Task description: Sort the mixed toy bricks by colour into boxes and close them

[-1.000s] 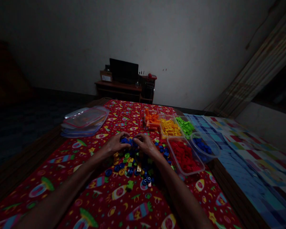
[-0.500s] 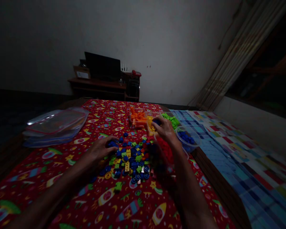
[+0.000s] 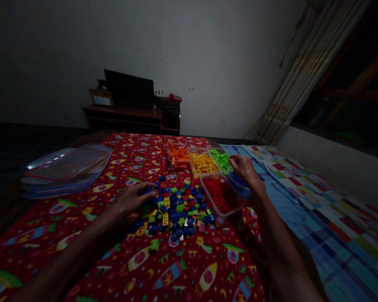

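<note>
2 hands are now well apart: the right hand (image 3: pixel 245 168) has swung from above the yellow bricks (image 3: pixel 203 162) to over the blue tub (image 3: pixel 244 193), just right of the box of red bricks (image 3: pixel 221 215), its fingers curled nearly together; the left hand (image 3: pixel 132 199) has stayed by the loose pile (image 3: pixel 178 207), left of that box, thumb and fingers parted near dark blue pieces. In such dim light I cannot tell whether either grips anything. The handling has thus shifted from pile to tub, with many mixed colours lying loose. Beyond the red box sit the yellow bricks and green bricks (image 3: pixel 219 161), with orange bricks (image 3: pixel 179 156) farther left. Under it runs a red printed cloth (image 3: pixel 190 289); stacked lids (image 3: pixel 66 167) lie well left of it, a plaid blue sheet (image 3: pixel 305 226) right; far behind stands a dark screen (image 3: pixel 129 90).
</note>
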`<action>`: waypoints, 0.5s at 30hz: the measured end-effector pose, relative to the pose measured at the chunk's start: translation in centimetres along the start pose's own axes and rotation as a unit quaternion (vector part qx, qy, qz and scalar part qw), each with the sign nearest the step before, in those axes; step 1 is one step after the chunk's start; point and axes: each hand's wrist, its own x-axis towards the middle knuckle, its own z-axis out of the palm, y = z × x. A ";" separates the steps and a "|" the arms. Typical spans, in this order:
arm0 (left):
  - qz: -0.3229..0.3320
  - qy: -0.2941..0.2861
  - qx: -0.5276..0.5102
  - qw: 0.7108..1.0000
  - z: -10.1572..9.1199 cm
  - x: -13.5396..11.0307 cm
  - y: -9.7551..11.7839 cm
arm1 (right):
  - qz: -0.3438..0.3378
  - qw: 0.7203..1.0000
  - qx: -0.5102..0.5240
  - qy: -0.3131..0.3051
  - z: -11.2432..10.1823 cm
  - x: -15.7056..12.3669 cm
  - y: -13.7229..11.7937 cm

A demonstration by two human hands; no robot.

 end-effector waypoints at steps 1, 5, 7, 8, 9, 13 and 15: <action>0.000 -0.004 -0.008 1.000 0.1 -0.1 0.1 | -0.031 0.998 0.044 -0.013 0.7 -0.6 -1.9; 0.001 0.001 -0.056 0.998 0.7 -0.4 0.1 | -0.196 0.947 0.214 -0.137 4.8 -4.2 -10.1; -0.015 0.007 -0.056 0.998 1.2 -0.6 0.0 | -0.248 0.921 0.252 -0.162 7.0 -6.1 -13.4; -0.022 0.007 -0.058 0.998 1.4 -0.7 -0.1 | -0.272 0.912 0.258 -0.169 8.0 -6.9 -14.6; -0.024 0.009 -0.067 0.997 1.6 -0.8 -0.1 | -0.293 0.904 0.257 -0.174 8.8 -7.4 -15.6; -0.005 -0.008 -0.145 0.989 2.3 -1.3 -0.2 | -0.326 0.898 0.233 -0.184 10.5 -7.5 -16.4; -0.003 -0.020 -0.140 0.990 2.0 -1.3 -0.2 | -0.306 0.911 0.215 -0.173 10.5 -6.8 -15.5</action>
